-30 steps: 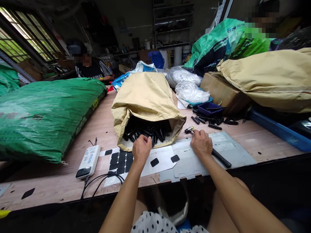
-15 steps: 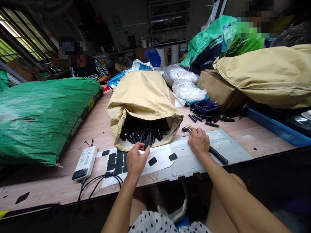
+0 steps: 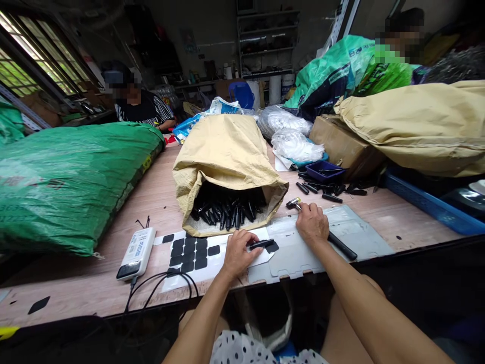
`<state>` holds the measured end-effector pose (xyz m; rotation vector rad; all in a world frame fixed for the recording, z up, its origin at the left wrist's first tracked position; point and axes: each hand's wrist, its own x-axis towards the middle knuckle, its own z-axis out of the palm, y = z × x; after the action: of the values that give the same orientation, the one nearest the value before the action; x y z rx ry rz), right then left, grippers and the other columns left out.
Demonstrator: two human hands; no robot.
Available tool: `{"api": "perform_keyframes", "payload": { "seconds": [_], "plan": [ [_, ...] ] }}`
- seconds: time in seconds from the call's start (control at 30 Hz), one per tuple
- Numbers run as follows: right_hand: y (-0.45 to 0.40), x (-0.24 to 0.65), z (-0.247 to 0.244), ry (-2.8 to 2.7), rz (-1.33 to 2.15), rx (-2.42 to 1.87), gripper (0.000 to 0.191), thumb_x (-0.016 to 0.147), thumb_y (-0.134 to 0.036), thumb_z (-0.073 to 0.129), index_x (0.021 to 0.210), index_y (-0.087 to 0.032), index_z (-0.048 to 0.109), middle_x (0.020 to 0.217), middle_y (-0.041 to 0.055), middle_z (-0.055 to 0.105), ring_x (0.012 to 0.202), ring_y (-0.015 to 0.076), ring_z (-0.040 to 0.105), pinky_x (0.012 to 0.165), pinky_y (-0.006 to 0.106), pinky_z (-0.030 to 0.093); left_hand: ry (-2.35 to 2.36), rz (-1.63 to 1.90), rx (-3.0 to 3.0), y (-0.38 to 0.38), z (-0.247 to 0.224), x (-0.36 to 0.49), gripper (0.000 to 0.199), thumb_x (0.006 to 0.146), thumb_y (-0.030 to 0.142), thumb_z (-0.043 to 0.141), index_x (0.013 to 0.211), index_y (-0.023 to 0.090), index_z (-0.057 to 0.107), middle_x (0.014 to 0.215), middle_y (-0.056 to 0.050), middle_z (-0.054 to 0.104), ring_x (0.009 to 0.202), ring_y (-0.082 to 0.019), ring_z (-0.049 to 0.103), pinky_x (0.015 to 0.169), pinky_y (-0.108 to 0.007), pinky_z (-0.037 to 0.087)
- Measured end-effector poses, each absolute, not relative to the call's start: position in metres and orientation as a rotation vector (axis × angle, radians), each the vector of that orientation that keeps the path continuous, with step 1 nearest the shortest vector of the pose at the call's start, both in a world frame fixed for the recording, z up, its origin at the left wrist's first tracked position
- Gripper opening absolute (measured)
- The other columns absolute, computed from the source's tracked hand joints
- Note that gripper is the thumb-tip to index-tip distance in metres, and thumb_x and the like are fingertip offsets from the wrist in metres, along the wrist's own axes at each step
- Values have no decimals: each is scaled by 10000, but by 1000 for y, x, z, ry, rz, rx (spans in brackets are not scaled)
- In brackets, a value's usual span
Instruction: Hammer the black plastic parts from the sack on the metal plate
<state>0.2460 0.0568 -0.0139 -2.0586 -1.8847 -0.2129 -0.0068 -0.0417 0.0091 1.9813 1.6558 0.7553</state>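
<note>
Between the fingers of my left hand (image 3: 239,253) lies a slim black pen-shaped piece (image 3: 262,243), held level just above a black square pad (image 3: 273,247); whether they touch I cannot tell. My right hand (image 3: 312,222) is closed around a hammer (image 3: 343,247), its head pointing up and left and its black handle resting toward the lower right on a grey sheet (image 3: 359,232). Behind my left hand, an open tan sack (image 3: 227,144) shows many similar black pieces (image 3: 227,212) in its mouth. More black square pads (image 3: 189,253) lie on a white sheet (image 3: 166,287).
A white power bank (image 3: 136,253) with black cables lies at left, beside a big green sack (image 3: 68,187). Loose black pieces (image 3: 332,197) lie near a purple tray (image 3: 322,174). A blue tray (image 3: 428,199) stands at right. Two people are across the table.
My left hand has moved right and down from the sack's mouth with the black piece, which is now turned level. My right hand stays on the hammer. The view has shifted slightly.
</note>
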Motion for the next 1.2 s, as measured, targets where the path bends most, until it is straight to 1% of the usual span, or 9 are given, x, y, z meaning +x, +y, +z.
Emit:
{"api": "perform_keyframes", "payload": {
  "seconds": [0.13,0.27,0.37,0.47,0.6,0.8,0.97,1.1,1.2],
  "plan": [
    [50,252,0,-1792,-37,-1986,325,966,-220,484,1233,-208,669,1074,98,632,989,223,543,783,322,376,1637,772,1950,-41,5,-8,143,783,300,764,905,245,715,949,-10,708,974,-225,591,895,-364,378],
    [14,242,21,-1598,165,-1719,326,966,-256,473,1221,-202,668,1121,85,672,968,206,607,841,317,452,1648,771,1899,-40,7,-7,142,749,266,785,876,243,726,943,-3,719,979,-222,596,907,-367,373],
    [-23,222,29,-1683,410,-1452,307,981,-305,469,1173,-194,682,1090,94,704,998,213,648,881,323,503,1652,765,1865,-39,9,-6,151,728,254,799,861,242,727,922,8,717,969,-216,593,904,-363,370],
    [-52,199,26,-1816,554,-1324,303,995,-302,459,1180,-215,682,1045,84,717,981,208,670,889,332,528,1655,765,1850,-38,8,-6,173,716,259,808,867,243,727,908,14,712,954,-209,592,898,-357,372],
    [-71,178,19,-1914,503,-1296,323,1012,-265,433,1241,-217,655,1048,71,712,968,192,677,881,322,539,1670,740,1858,-38,9,-7,178,715,285,816,844,226,709,903,5,704,951,-214,590,878,-355,373],
    [-79,172,21,-2037,373,-1394,337,1015,-219,403,1240,-243,654,984,50,695,883,184,681,785,289,533,1678,770,1845,-39,10,-6,188,698,250,827,849,233,716,890,17,696,940,-207,581,872,-347,369],
    [-77,180,24,-1961,346,-1432,344,1027,-244,401,1280,-221,634,1052,68,697,965,197,682,849,300,520,1657,800,1845,-38,4,-6,180,704,248,821,859,245,729,923,16,716,967,-212,589,901,-357,367],
    [-80,183,22,-2004,362,-1476,344,1027,-240,395,1267,-238,641,1014,52,694,921,194,680,799,296,512,1667,816,1853,-38,4,-5,173,705,235,817,852,247,726,923,17,718,969,-213,594,900,-357,370],
    [-75,190,25,-1959,341,-1475,344,1017,-246,415,1268,-244,649,1046,56,701,955,196,674,833,297,503,1665,800,1868,-39,5,-5,159,716,236,802,855,245,724,910,15,713,966,-213,596,908,-360,371]
  ]
}}
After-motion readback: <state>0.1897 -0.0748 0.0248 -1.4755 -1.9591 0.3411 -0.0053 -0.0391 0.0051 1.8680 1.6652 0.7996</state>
